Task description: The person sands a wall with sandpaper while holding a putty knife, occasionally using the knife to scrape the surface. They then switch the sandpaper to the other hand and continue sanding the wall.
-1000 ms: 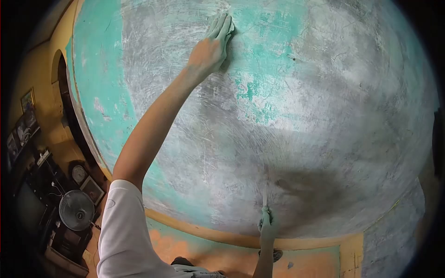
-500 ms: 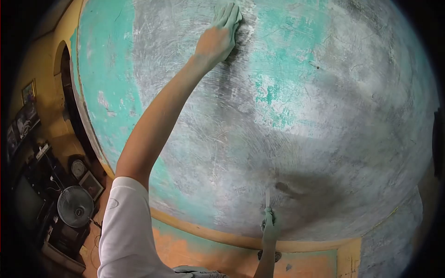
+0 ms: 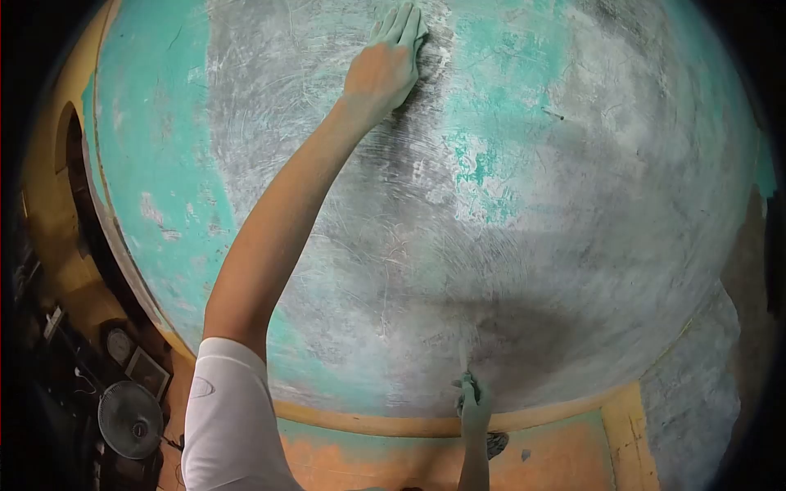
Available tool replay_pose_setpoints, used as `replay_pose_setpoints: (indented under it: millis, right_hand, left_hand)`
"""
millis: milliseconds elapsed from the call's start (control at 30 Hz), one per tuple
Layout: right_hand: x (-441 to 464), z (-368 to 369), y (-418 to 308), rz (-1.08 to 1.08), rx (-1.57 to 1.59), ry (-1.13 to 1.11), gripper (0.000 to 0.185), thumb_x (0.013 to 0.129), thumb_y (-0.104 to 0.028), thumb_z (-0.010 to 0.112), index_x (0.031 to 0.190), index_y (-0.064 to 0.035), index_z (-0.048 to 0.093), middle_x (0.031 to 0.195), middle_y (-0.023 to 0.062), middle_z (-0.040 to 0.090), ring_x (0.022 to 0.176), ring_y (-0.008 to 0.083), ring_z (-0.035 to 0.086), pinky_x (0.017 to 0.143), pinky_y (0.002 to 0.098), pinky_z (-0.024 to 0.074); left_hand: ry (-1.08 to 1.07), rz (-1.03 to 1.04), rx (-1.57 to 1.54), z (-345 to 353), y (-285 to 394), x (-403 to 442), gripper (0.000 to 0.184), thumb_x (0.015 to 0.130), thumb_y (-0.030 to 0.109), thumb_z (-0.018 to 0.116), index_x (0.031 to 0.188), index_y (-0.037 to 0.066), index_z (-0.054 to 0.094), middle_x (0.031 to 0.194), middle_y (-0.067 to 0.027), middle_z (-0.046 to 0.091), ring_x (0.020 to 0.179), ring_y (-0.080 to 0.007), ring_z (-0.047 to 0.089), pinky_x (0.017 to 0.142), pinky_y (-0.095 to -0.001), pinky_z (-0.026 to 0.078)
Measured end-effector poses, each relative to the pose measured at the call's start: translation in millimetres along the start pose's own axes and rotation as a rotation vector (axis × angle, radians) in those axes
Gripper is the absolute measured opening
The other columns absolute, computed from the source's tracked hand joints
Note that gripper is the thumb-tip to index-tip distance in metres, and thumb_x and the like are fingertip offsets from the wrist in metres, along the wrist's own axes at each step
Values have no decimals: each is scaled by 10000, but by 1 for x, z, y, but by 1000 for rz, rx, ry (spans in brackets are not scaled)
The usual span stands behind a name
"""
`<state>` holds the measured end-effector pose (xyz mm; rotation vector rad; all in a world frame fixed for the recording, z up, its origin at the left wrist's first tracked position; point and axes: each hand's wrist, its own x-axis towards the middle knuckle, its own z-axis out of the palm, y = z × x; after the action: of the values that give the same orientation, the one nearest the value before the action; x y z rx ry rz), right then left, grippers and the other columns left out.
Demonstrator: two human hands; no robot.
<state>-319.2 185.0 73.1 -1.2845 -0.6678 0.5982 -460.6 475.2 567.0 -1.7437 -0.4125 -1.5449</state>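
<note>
My left hand (image 3: 386,69) reaches high onto the wall (image 3: 327,245), fingers straight, close together and laid flat, dusted pale green. A thin pale sheet (image 3: 422,31) shows at the edge of the fingers, pressed between hand and wall; its kind is unclear. Low down, my right hand (image 3: 475,403) is closed round the handle of a scraper (image 3: 463,356). The narrow pale blade points up, close to the wall; whether it touches I cannot tell. Grey scraped plaster with swirling scratches lies around both hands, between patches of turquoise paint (image 3: 508,90).
A yellowish ledge (image 3: 368,424) runs along the wall's foot, above an orange floor (image 3: 360,458) with greenish dust. A standing fan (image 3: 131,419), a clock (image 3: 119,347) and a frame (image 3: 149,373) are at left. A small nail or hook (image 3: 557,116) sticks out of the wall.
The view has shifted and tilted slightly. My left hand stays at nearly the same spot on the wall. My right hand with the scraper sits a little lower and further left.
</note>
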Motion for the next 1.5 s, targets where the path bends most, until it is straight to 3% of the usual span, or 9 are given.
replay_pose_setpoints:
  millis: [200, 333, 433, 533, 733, 1067, 1167, 1400, 1500]
  right_hand:
    - [-16, 25, 6, 49, -52, -42, 290, 1050, -115, 576, 1275, 43, 667, 884, 66, 742, 587, 58, 526, 526, 230, 431]
    - [-1, 29, -4, -10, -79, -84, 277, 1042, -133, 605, 1250, 30, 686, 865, 47, 734, 582, 56, 522, 522, 236, 430]
    - [17, 24, -14, -64, -110, -107, 266, 1037, -148, 625, 1234, 14, 699, 850, 31, 727, 581, 51, 519, 522, 236, 427]
    - [29, 15, -24, -60, -106, -131, 255, 1037, -153, 631, 1228, -1, 704, 850, 30, 733, 580, 50, 519, 523, 233, 425]
    - [46, -14, -28, -50, -123, -211, 235, 1043, -145, 623, 1215, -4, 698, 874, 52, 758, 570, 46, 519, 519, 229, 424]
    - [70, -49, -26, -45, -107, -239, 228, 1040, -131, 620, 1194, 21, 691, 875, 61, 761, 574, 43, 522, 523, 224, 430]
    - [73, -56, -13, -18, -103, -291, 228, 1040, -131, 622, 1193, 24, 690, 882, 63, 764, 571, 43, 520, 522, 225, 427]
    - [83, -53, -17, -15, -141, -387, 231, 1035, -138, 636, 1180, 32, 694, 866, 59, 756, 554, 43, 505, 513, 229, 421]
    - [87, -47, -8, -51, -153, -399, 233, 1035, -143, 637, 1180, 30, 695, 855, 55, 753, 554, 43, 506, 513, 229, 422]
  left_hand:
    - [-25, 52, 39, -5, -10, -5, 550, 1050, 171, 451, 1560, -7, 343, 1604, -202, 402, 1459, -385, 420, 1181, -450, 435]
    - [-321, -110, -2, -20, -11, 58, 505, 1097, 238, 397, 1567, 57, 362, 1567, -205, 450, 1432, -377, 455, 1099, -482, 517]
    - [-715, -292, 71, -13, -18, 97, 546, 1010, 133, 440, 1532, -14, 372, 1530, -239, 479, 1314, -459, 549, 1049, -519, 532]
    - [-8, -51, -25, 3, -11, 58, 555, 1012, 125, 438, 1549, 1, 374, 1574, -224, 435, 1373, -440, 505, 1065, -509, 530]
    - [-53, -65, 9, 6, 26, -18, 519, 1117, 291, 339, 1585, 67, 359, 1626, -159, 378, 1481, -363, 384, 1120, -472, 499]
    - [-269, -305, -74, -20, 27, 86, 449, 1088, 237, 383, 1442, -20, 485, 1507, -291, 472, 1290, -475, 553, 1055, -511, 513]
    - [69, -133, 141, 22, 19, 32, 518, 1109, 252, 353, 1575, 26, 363, 1613, -193, 391, 1472, -390, 395, 1112, -462, 498]
    - [-189, -250, 42, -20, 27, -17, 525, 1108, 248, 364, 1563, -14, 352, 1629, -205, 360, 1489, -423, 349, 1116, -468, 494]
    - [74, -215, 166, 3, -22, 12, 512, 1115, 301, 356, 1569, 69, 394, 1612, -152, 404, 1404, -402, 477, 1006, -484, 570]
